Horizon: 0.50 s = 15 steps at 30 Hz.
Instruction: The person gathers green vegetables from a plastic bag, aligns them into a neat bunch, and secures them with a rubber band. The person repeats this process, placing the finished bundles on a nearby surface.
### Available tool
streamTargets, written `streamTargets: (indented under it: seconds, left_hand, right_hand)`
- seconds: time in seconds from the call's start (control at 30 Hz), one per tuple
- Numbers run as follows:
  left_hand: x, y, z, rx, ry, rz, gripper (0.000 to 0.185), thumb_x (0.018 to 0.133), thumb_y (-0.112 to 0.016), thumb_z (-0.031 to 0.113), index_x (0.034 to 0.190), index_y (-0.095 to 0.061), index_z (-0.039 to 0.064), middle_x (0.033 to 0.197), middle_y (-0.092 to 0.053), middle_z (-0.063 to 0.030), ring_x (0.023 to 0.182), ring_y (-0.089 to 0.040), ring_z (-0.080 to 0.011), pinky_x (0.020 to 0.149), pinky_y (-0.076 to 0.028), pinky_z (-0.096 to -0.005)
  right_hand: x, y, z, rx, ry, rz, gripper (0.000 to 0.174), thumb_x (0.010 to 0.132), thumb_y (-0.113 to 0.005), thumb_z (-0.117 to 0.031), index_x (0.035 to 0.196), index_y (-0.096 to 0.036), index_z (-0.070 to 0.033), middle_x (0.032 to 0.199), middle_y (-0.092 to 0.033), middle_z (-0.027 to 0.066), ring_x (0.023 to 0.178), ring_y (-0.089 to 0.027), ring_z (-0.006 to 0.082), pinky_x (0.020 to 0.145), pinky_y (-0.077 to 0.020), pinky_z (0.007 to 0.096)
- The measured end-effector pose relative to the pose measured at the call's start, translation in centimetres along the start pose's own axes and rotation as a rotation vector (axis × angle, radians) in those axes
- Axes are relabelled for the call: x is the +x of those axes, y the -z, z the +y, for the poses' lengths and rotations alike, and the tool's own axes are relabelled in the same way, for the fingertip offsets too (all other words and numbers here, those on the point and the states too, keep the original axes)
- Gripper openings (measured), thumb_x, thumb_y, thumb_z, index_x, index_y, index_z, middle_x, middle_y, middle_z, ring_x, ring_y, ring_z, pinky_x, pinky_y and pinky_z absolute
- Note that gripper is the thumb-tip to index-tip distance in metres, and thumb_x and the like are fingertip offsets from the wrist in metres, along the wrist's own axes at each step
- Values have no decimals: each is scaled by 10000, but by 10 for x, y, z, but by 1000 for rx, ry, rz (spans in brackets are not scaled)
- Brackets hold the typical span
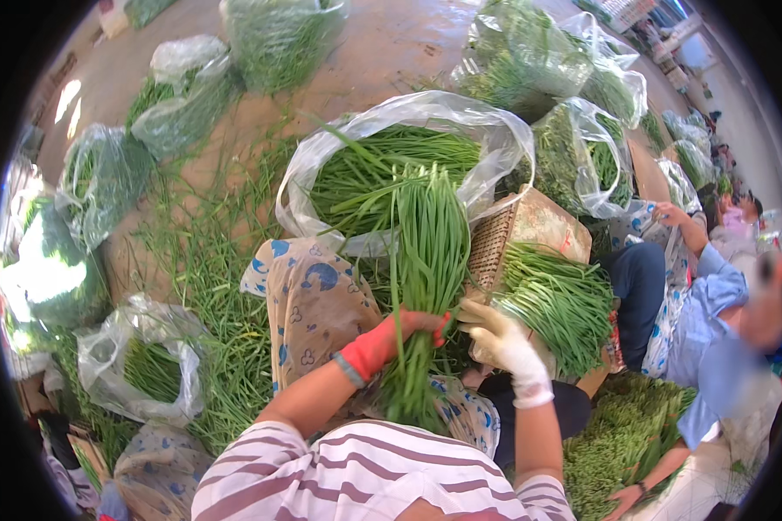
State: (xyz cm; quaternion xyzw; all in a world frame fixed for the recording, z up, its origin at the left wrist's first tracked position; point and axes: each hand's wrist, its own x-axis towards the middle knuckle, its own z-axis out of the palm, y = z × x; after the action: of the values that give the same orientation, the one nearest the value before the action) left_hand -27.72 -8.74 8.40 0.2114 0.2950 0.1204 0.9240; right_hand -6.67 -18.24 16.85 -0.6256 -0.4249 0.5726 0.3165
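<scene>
My left hand (391, 342), in a red glove with a grey cuff, grips a large bunch of long green garlic chives (430, 247) around its lower part. Pale ends point away from me, and the leafy ends hang over my lap. My right hand (505, 348), in a cream glove, is beside the bunch with its fingers apart. Beyond the bunch, a clear plastic bag (407, 104) stands wide open, with more green stalks (365, 176) lying inside. To the right, cut green stalks (554, 299) rest by a woven basket (489, 257) with a cardboard piece.
Loose green leaves (228, 352) cover the floor at the left. Filled plastic bags (104, 176) stand around. A person in a blue shirt (704, 306) sits close at the right, one hand near a heap of greens (625, 436). A smaller open bag (143, 365) stands at the left.
</scene>
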Motion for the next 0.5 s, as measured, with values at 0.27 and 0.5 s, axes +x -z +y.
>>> streamTargets:
  seconds: [0.27,0.5]
  left_hand:
    - [-123,16,10,811,-184,57,453,782,-797,83,1214,-662,47,1052,-704,-53,919,-645,-154,810,-539,-333]
    - [-164,10,2,951,-431,135,587,773,-851,114,1309,-620,47,1179,-691,-44,1075,-626,-171,983,-502,-353]
  right_hand:
    - [102,-50,-53,974,495,77,804,1001,-419,-688,1483,-470,-48,1397,-593,122,1221,-605,269,1054,-498,422]
    - [135,46,-136,856,665,385,366,1037,-573,-303,1262,-661,-29,595,-473,-63,540,-468,104,577,-442,292]
